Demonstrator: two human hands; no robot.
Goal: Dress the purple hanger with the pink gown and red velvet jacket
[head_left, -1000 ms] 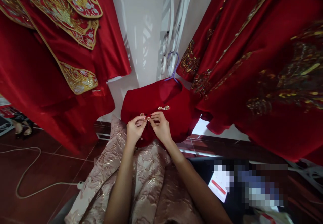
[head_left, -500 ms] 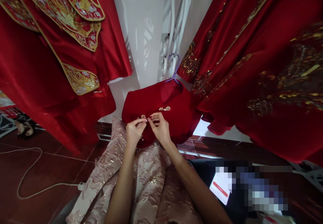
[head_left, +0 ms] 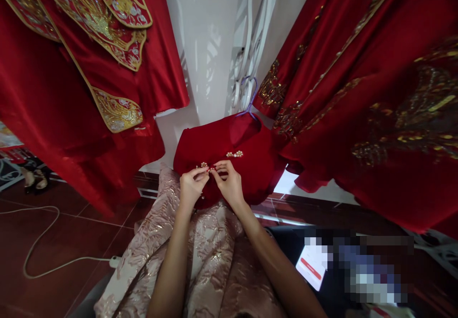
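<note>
Red garment (head_left: 193, 141) sits below purple hanger (head_left: 251, 99). Beaded fastener (head_left: 212, 168), lower left of hanger, appears pinched by both grips: left hand (head_left: 193, 186), right hand (head_left: 229, 182). Could be dropped or loosened if tugged unevenly. Exact contact is hidden by fingers; garment's lower front is partly covered.

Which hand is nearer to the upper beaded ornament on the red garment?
Right. The right hand is just below the upper beaded ornament; the left hand is farther, to its lower left.
</note>
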